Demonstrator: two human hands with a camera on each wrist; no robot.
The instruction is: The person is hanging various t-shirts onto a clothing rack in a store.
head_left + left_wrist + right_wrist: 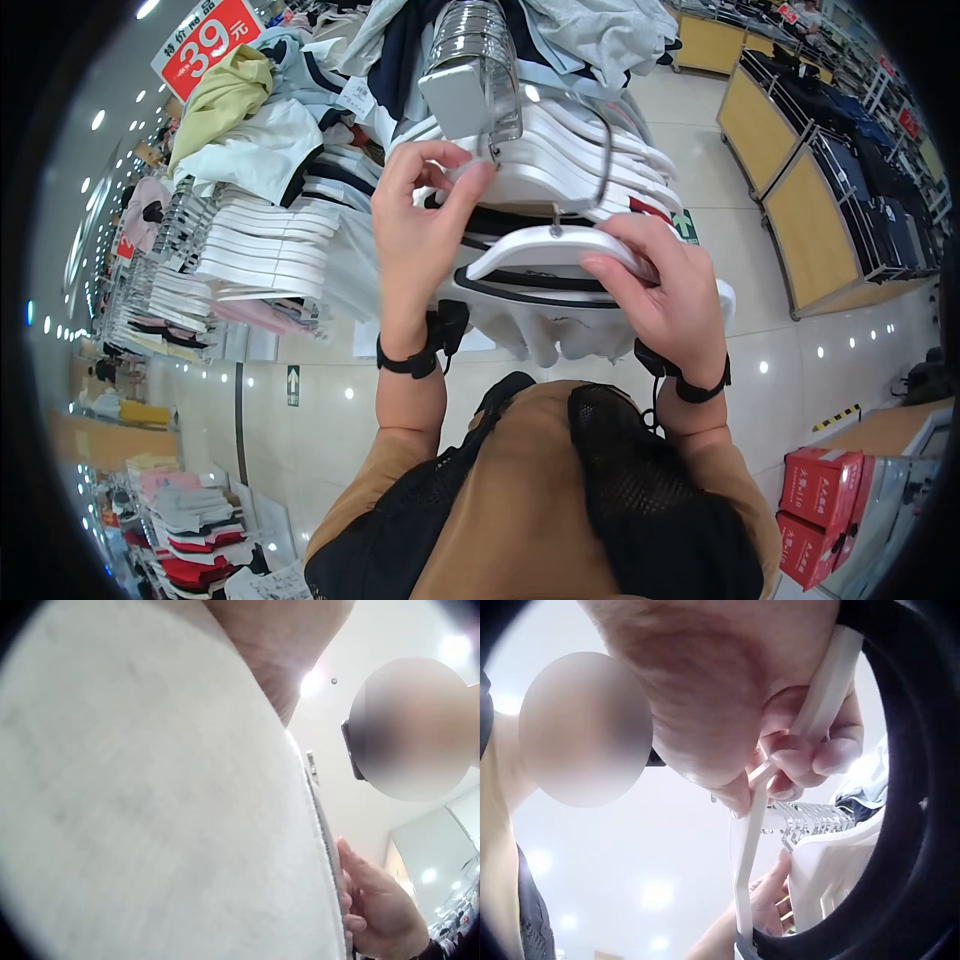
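My right hand (665, 285) grips the right arm of a white hanger (520, 245), thumb in front and fingers over the top. From it hangs a white garment (540, 325) with dark neck trim; its pale cloth fills much of the left wrist view. In the right wrist view, the fingers (802, 761) curl round the hanger. My left hand (425, 215) is at the rail end, thumb and forefinger pinching a white hanger (525, 185) near its hook, behind the held one. The left fingertips are partly hidden in the right wrist view.
More white hangers (600, 140) line the metal rail (470, 50). Folded clothes (250, 130) lie on top beside a red price sign (208, 45). Another row of hangers (265, 245) hangs left. Wooden display units (810, 210) stand right; red boxes (820, 485) sit lower right.
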